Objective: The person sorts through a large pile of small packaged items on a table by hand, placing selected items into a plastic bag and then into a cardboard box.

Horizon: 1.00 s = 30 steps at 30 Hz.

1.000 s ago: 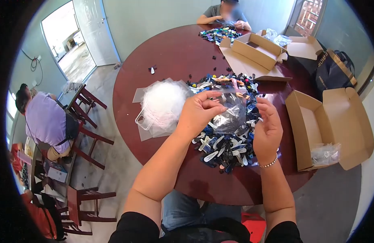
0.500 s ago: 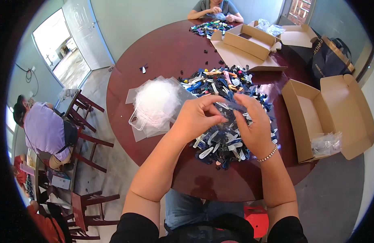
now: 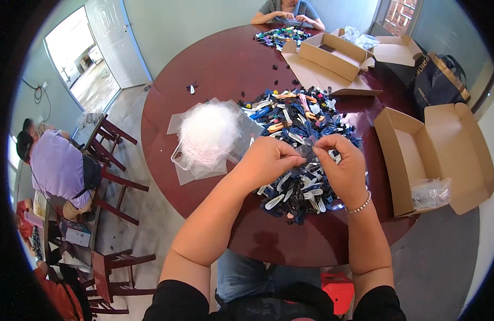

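A small clear plastic bag (image 3: 309, 153) is held up between my two hands, above a large pile of hair clips (image 3: 290, 125). My left hand (image 3: 269, 161) pinches its left side between thumb and forefinger. On the other side, thumb and forefinger of my right hand (image 3: 343, 165) grip the bag's right edge. I cannot make out clearly what the bag holds. White, black and blue clips, with a few orange and pink ones, lie beneath and around my hands. To the left of the pile is a stack of clear plastic bags (image 3: 208, 131).
An open cardboard box (image 3: 399, 152) with plastic bags inside stands at the right table edge. Another open box (image 3: 332, 56) lies farther back. Across the round table (image 3: 204, 69), a person handles a bag behind a second clip pile (image 3: 282, 36). Wooden stools (image 3: 116, 187) stand at left.
My hands have come down slightly, and my right fingers have shifted from a raised, spread position to a pinch on the bag. The person opposite has brought both hands closer together.
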Available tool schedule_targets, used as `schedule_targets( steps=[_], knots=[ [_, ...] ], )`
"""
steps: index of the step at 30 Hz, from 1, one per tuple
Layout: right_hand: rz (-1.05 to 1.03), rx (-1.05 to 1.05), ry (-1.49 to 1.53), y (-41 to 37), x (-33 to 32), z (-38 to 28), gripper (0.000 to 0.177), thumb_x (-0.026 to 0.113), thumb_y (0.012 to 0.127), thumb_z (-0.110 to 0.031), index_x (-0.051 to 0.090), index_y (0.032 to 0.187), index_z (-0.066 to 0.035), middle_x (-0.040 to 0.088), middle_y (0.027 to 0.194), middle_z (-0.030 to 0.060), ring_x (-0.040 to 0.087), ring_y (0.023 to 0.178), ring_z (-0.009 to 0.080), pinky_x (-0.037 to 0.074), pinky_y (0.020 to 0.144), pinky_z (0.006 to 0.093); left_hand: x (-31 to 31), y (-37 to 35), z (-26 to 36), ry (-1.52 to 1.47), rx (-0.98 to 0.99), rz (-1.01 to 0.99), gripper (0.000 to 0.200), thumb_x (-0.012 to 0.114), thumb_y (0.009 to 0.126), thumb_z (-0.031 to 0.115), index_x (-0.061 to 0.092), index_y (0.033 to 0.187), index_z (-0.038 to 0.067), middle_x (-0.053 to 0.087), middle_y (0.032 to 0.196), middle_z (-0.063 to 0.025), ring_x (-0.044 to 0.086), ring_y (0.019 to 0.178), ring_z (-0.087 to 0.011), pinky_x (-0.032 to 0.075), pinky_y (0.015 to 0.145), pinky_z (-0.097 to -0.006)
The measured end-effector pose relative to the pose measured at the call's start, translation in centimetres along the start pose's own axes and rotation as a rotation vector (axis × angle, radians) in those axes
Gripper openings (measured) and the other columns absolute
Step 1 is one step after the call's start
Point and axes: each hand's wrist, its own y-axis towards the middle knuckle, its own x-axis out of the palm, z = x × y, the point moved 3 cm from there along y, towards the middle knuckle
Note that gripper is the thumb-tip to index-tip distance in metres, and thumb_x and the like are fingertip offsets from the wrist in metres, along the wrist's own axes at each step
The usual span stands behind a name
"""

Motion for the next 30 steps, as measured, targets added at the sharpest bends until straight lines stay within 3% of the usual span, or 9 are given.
schedule_targets(
  steps=[11,13,17,20,23,26,30],
  knots=[
    [-0.050,0.002,-0.025,0.0,-0.6,0.0,0.008,0.067,0.084,0.000,0.064,0.091,0.000,0.066,0.083,0.0035,0.060,0.076,0.0098,0.048,0.071,0.0245,-0.4,0.0,0.3,0.027,-0.040,0.017,0.013,0.075,0.081,0.012,0.075,0.086,0.000,0.069,0.069,-0.0020,0.056,0.061,-0.0050,0.046,0.058,-0.0238],
    [-0.146,0.217,0.201,-0.1,-0.6,1.0,0.008,0.065,0.087,0.000,0.062,0.094,0.000,0.065,0.086,0.0027,0.060,0.077,0.0081,0.048,0.071,0.0225,-0.6,0.1,-0.1,-0.017,-0.062,0.007,0.013,0.075,0.082,0.012,0.075,0.086,0.000,0.070,0.071,-0.0019,0.057,0.062,-0.0052,0.047,0.059,-0.0233],
    [-0.167,0.359,0.505,0.0,-0.4,1.5,0.006,0.062,0.090,-0.001,0.061,0.096,0.000,0.065,0.088,0.0023,0.059,0.078,0.0073,0.048,0.072,0.0212,-0.9,0.1,-0.1,-0.160,-0.059,-0.151,0.011,0.075,0.081,0.011,0.075,0.085,0.000,0.072,0.075,-0.0029,0.061,0.067,-0.0055,0.049,0.064,-0.0218],
    [-0.119,0.328,0.337,0.0,-0.5,1.2,0.013,0.068,0.085,-0.001,0.061,0.097,0.000,0.065,0.088,0.0026,0.059,0.078,0.0082,0.048,0.074,0.0222,-0.9,-0.1,-0.1,-0.245,-0.080,-0.227,0.009,0.076,0.080,0.010,0.076,0.083,0.001,0.072,0.075,-0.0031,0.062,0.068,-0.0053,0.050,0.065,-0.0215],
    [0.072,0.032,-0.156,0.3,-0.7,-0.7,0.029,0.078,0.073,-0.002,0.062,0.097,-0.001,0.064,0.086,0.0042,0.061,0.077,0.0117,0.049,0.074,0.0245,-0.8,0.0,-0.4,-0.246,-0.109,-0.209,0.009,0.077,0.079,0.010,0.076,0.082,0.001,0.071,0.074,-0.0025,0.061,0.067,-0.0047,0.049,0.064,-0.0214],
    [0.092,0.030,-0.367,0.2,-1.2,-1.5,0.025,0.075,0.075,-0.001,0.064,0.096,-0.001,0.065,0.086,0.0063,0.061,0.078,0.0135,0.050,0.073,0.0264,-0.9,0.0,-0.2,-0.201,-0.126,-0.171,0.009,0.077,0.079,0.010,0.076,0.080,0.002,0.071,0.072,-0.0018,0.059,0.066,-0.0037,0.047,0.062,-0.0212],
    [-0.131,0.041,-0.208,-0.1,-0.9,0.0,0.028,0.071,0.078,0.000,0.064,0.105,-0.002,0.066,0.092,0.0093,0.064,0.083,0.0154,0.050,0.072,0.0269,-0.7,0.1,-0.2,-0.159,-0.104,-0.134,0.009,0.078,0.079,0.011,0.076,0.079,0.002,0.070,0.070,0.0005,0.056,0.065,-0.0022,0.045,0.060,-0.0217]
  ],
)
